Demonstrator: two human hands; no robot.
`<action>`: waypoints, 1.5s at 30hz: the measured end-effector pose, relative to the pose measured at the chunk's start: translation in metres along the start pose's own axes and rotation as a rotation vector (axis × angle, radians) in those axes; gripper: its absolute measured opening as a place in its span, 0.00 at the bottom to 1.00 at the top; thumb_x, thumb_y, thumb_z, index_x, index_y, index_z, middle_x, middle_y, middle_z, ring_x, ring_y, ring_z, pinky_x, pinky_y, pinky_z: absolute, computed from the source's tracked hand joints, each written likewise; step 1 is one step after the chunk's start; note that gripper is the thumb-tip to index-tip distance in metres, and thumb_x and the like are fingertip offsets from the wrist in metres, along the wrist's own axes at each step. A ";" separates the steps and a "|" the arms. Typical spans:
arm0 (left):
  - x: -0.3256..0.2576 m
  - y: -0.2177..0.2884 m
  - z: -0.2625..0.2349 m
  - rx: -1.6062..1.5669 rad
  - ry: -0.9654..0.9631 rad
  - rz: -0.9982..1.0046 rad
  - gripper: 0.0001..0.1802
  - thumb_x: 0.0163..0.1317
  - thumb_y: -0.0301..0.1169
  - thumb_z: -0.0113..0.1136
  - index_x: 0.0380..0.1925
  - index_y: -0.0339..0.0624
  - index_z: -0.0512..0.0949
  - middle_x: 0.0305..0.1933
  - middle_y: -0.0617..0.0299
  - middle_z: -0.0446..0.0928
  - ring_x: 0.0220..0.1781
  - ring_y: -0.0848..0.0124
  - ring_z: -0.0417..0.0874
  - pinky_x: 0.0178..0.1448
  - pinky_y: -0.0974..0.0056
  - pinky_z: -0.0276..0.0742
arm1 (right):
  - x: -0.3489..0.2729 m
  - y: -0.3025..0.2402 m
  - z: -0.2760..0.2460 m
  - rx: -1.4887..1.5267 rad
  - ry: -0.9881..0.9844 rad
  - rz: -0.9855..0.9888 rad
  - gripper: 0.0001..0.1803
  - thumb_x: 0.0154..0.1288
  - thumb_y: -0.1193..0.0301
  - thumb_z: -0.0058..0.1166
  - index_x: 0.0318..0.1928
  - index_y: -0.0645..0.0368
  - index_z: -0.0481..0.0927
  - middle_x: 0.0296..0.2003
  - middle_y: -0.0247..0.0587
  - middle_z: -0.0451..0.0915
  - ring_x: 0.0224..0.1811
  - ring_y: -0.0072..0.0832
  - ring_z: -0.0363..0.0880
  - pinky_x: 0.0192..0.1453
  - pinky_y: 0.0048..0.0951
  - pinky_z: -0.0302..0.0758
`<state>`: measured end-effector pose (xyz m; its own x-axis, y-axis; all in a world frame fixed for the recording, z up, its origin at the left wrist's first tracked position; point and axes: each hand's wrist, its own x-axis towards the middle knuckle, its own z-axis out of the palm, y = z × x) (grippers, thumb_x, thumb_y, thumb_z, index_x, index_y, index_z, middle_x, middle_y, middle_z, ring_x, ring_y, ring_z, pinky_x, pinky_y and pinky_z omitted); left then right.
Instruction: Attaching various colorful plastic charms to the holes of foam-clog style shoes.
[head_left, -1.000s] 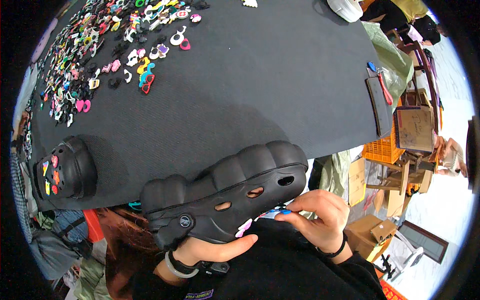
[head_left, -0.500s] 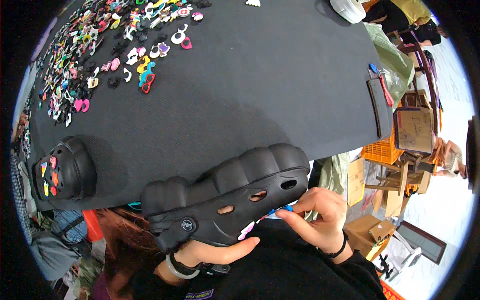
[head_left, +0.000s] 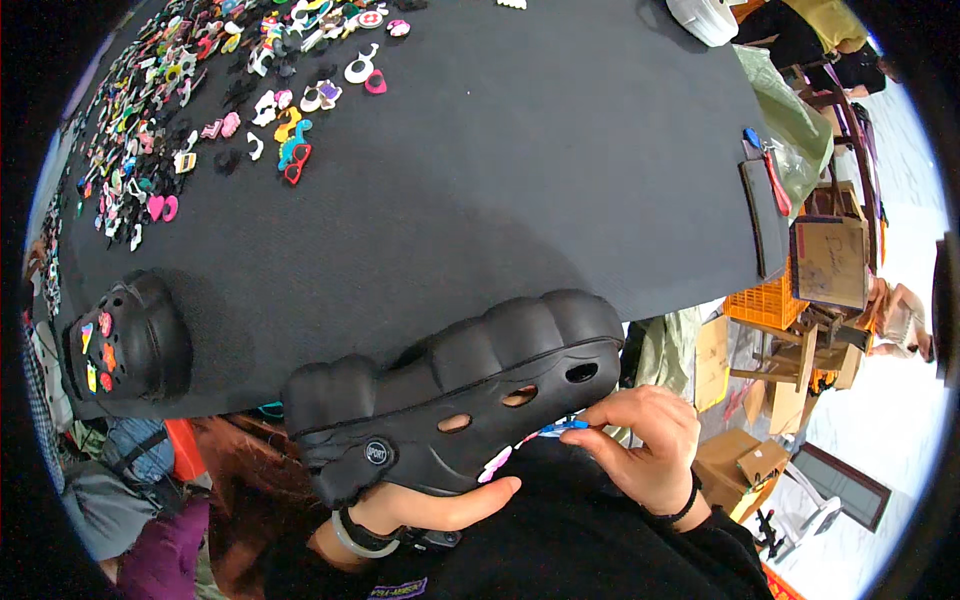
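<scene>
A black foam clog (head_left: 470, 385) with oval side holes is held sideways close to my body. My left hand (head_left: 425, 508) grips it from below at the heel end, thumb stretched along its underside. My right hand (head_left: 645, 445) pinches a small blue charm (head_left: 560, 428) against the clog's top face near the toe. A pink and white charm (head_left: 495, 465) shows on that face. A second black clog (head_left: 130, 345) with coloured charms sits at the left edge of the black table (head_left: 500, 190).
Many small colourful charms (head_left: 190, 110) are spread over the table's far left. A dark phone (head_left: 765, 215) and a red and blue tool (head_left: 768, 170) lie at its right edge. Cardboard boxes (head_left: 745, 460) and an orange crate (head_left: 765, 300) stand on the floor to the right.
My right hand has shifted slightly while pressing the blue charm at the clog. The clog and left hand have stayed almost still.
</scene>
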<state>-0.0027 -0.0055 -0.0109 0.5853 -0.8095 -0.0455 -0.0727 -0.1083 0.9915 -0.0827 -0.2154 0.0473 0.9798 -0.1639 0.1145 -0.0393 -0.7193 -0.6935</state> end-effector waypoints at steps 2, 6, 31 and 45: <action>-0.002 0.002 0.000 0.012 -0.004 -0.018 0.24 0.48 0.36 0.69 0.48 0.48 0.80 0.48 0.61 0.80 0.47 0.63 0.81 0.50 0.61 0.76 | -0.001 -0.002 0.001 0.029 0.008 0.027 0.11 0.44 0.72 0.74 0.27 0.58 0.82 0.22 0.36 0.81 0.23 0.30 0.80 0.27 0.28 0.73; -0.001 0.002 -0.001 -0.006 0.006 -0.021 0.24 0.48 0.36 0.68 0.48 0.48 0.80 0.47 0.61 0.80 0.46 0.63 0.81 0.49 0.61 0.76 | 0.001 -0.001 -0.002 0.106 -0.042 0.079 0.10 0.46 0.74 0.73 0.27 0.58 0.82 0.22 0.37 0.81 0.23 0.31 0.81 0.27 0.28 0.73; -0.005 0.002 -0.005 -0.030 -0.135 -0.108 0.32 0.47 0.28 0.70 0.56 0.40 0.75 0.59 0.55 0.74 0.61 0.61 0.74 0.64 0.60 0.67 | 0.014 -0.001 -0.004 0.009 -0.132 0.031 0.10 0.47 0.71 0.73 0.23 0.54 0.80 0.16 0.30 0.77 0.17 0.26 0.75 0.27 0.26 0.66; -0.005 0.000 0.003 -0.077 -0.030 -0.052 0.27 0.51 0.36 0.68 0.53 0.46 0.77 0.54 0.57 0.78 0.53 0.61 0.79 0.56 0.60 0.74 | 0.019 0.024 -0.007 0.005 -0.026 -0.012 0.45 0.35 0.59 0.77 0.55 0.61 0.71 0.63 0.56 0.64 0.68 0.49 0.63 0.68 0.42 0.66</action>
<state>-0.0080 -0.0035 -0.0111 0.5620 -0.8210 -0.1000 0.0201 -0.1073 0.9940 -0.0666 -0.2406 0.0373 0.9850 -0.1374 0.1043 -0.0265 -0.7180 -0.6955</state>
